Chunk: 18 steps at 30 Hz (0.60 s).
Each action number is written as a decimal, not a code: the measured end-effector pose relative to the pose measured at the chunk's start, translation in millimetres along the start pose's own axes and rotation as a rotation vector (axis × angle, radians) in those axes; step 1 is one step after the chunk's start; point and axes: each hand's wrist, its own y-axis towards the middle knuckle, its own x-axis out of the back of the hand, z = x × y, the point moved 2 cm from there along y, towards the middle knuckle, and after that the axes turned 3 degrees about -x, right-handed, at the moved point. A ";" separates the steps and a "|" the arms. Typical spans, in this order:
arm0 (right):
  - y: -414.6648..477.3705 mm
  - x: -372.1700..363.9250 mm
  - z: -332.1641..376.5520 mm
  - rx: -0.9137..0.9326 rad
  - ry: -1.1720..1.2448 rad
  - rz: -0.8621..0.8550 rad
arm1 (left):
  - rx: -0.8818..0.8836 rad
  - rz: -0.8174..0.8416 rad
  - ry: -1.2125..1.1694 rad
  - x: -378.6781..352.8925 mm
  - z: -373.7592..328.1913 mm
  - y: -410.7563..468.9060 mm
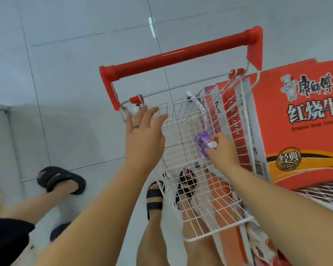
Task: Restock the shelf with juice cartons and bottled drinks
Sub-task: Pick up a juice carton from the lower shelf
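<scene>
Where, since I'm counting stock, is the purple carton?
Head view, right of centre: the right hand grips the purple carton inside the wire cart, left of the orange box.

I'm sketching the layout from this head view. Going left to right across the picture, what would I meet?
In order: black sandal → left hand → purple carton → orange box.

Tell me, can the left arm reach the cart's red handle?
Probably yes. The left grip is open at the rim of the white wire basket, close to the red handle, with nothing between them. The right grip holds the purple carton off to the side, out of the way.
</scene>
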 end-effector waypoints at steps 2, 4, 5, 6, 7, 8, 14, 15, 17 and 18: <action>24.0 -19.3 -5.2 -0.011 -0.002 -0.010 | -0.041 -0.015 0.067 -17.4 5.5 2.2; 45.2 -37.0 -9.6 -0.021 -0.022 -0.029 | -0.056 -0.025 0.094 -32.3 9.8 3.8; 54.9 -45.3 -11.6 -0.028 -0.031 -0.030 | -0.065 -0.027 0.108 -38.9 11.8 4.4; 63.7 -53.1 -14.3 -0.039 -0.027 -0.028 | -0.077 -0.028 0.134 -45.0 13.3 4.7; 71.0 -59.2 -16.5 -0.051 -0.025 -0.031 | -0.087 -0.028 0.166 -49.8 14.6 4.9; 77.5 -65.1 -19.8 -0.060 -0.023 -0.042 | -0.090 -0.030 0.193 -53.3 15.7 4.6; 88.1 -75.3 -30.2 -0.077 -0.167 0.042 | -0.080 -0.043 0.216 -55.9 16.8 4.9; 86.5 -73.0 -29.6 -0.074 -0.179 0.084 | -0.081 -0.031 0.218 -55.8 16.6 5.1; 81.7 -66.7 -28.0 -0.048 -0.212 0.181 | -0.079 0.003 0.230 -55.0 16.3 5.3; 77.8 -62.2 -26.3 -0.035 -0.228 0.227 | -0.078 0.025 0.242 -53.3 15.9 5.4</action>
